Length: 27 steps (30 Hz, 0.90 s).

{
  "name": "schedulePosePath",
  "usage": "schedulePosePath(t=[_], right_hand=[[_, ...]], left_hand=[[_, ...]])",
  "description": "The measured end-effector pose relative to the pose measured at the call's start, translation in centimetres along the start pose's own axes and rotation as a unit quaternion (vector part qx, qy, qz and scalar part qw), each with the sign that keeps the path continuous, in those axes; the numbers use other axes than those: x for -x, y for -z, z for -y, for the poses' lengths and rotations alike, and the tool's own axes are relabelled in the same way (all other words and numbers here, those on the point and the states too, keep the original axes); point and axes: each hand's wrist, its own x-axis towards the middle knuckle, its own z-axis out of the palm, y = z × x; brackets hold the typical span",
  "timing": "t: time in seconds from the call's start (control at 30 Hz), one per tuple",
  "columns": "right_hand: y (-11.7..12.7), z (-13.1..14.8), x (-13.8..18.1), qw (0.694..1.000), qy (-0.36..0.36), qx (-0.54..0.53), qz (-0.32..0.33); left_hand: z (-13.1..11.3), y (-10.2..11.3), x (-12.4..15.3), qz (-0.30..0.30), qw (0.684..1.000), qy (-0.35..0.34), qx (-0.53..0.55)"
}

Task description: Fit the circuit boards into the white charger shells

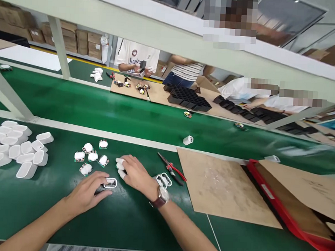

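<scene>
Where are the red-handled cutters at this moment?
In the head view, the cutters lie on the green table, right of the right hand and left of the cardboard sheet.

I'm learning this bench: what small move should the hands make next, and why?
Probably the right hand should pick one piece from the small boards beside it: the left hand holds an open white shell flat on the green table, and the right hand looks empty.

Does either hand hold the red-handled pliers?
No, the red-handled pliers lie on the green table, to the right of the right hand, and no hand touches them.
</scene>
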Motion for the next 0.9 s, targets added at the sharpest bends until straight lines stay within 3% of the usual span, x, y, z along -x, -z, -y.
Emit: schedulePosePath(t=[0.1, 0.33, 0.5, 0.6, 0.67, 0.77, 0.9], right_hand=[[-0.8, 1.4, 2.6, 0.999, 0.011, -0.012, -0.042], [-0.4, 1.7, 4.7, 0.989, 0.009, 0.024, -0.144], [-2.0, 0.8, 6.5, 0.973, -0.113, 0.153, -0.131], [-2.5, 0.5, 7.6, 0.972, -0.125, 0.158, -0.123], [-2.0, 1.0, 8.3, 0.975, -0.115, 0.114, -0.155], [-0.7, 2.5, 9.2, 0.979, -0.042, -0.004, -0.2], [-0.1, 4.1, 9.4, 0.987, 0.025, -0.017, -0.159]], left_hand=[[-0.2, -0.2, -0.2, 0.005, 1.0, -0.017, -0.003], [-0.7, 0.0, -0.6, 0.016, 0.997, -0.069, -0.042], [-1.4, 0.3, -1.4, 0.019, 0.997, -0.058, -0.043], [-1.6, 0.4, -1.7, 0.017, 0.998, -0.059, -0.023], [-1.7, 0.5, -1.8, 0.021, 0.998, -0.056, -0.009], [-1.8, 0.5, -1.7, 0.034, 0.999, -0.036, 0.004], [-1.7, 0.2, -1.4, 0.023, 0.999, -0.035, 0.002]])
